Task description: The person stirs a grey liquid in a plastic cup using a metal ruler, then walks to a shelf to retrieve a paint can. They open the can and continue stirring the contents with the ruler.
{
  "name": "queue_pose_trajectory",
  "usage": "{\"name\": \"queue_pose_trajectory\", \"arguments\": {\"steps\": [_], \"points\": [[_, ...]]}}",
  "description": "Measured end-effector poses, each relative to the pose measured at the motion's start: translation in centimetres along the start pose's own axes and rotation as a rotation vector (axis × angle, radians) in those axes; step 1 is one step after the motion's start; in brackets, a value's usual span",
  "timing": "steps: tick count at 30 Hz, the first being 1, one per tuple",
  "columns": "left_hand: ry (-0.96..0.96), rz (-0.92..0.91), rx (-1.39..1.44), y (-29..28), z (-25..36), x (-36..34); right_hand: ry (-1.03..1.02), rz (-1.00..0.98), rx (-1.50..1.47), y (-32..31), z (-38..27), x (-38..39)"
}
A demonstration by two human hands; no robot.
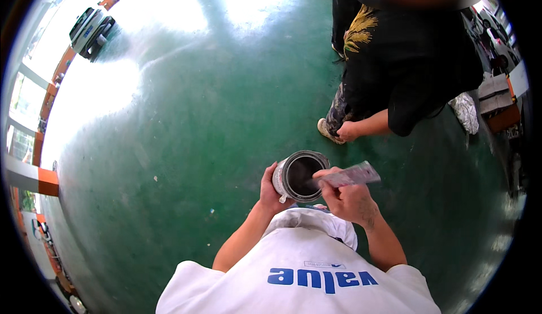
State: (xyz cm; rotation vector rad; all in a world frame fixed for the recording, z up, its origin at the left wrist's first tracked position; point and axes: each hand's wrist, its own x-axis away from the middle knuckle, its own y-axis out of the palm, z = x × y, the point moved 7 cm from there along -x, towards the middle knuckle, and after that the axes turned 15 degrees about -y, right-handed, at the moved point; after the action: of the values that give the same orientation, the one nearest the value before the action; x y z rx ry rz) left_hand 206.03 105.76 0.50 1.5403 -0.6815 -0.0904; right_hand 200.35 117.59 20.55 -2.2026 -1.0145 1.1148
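Observation:
My left hand [271, 188] is wrapped round the side of an open metal paint can [279, 182], holding it tilted in front of my body. Dark grey stuff shows inside the can, though how full it is I cannot tell. Between the fingers of my right hand [345, 200] is a flat stirring stick [354, 174], pale and smeared. One end of the stick dips into the can's mouth; the other points out to the right. Both of my hands are closed.
A person in black clothes [412, 60] stands close at the front right, one arm hanging down. Farther off on the left is a grey wheeled machine [90, 31]. Boxes [497, 102] and a silvery crumpled bag [465, 112] line the right side. The floor [169, 161] is glossy green.

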Motion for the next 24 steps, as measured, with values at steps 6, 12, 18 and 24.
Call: {"name": "queue_pose_trajectory", "arguments": {"steps": [6, 12, 18, 24], "points": [[0.038, -0.018, -0.025, -1.4, 1.2, -0.8, 0.0, 0.052, -0.066, 1.8, 1.8, -0.2], [0.076, -0.048, -0.042, -1.9, 2.1, -0.7, -0.012, 0.109, -0.07, 1.6, 1.8, -1.4], [0.103, -0.011, -0.042, -2.3, 2.9, -0.4, -0.044, 0.028, -0.145, 2.4, 2.0, -1.8], [0.21, -0.053, -0.115, -1.7, 5.1, -0.1, 0.01, -0.019, -0.203, 2.9, 2.8, -1.3]]}}
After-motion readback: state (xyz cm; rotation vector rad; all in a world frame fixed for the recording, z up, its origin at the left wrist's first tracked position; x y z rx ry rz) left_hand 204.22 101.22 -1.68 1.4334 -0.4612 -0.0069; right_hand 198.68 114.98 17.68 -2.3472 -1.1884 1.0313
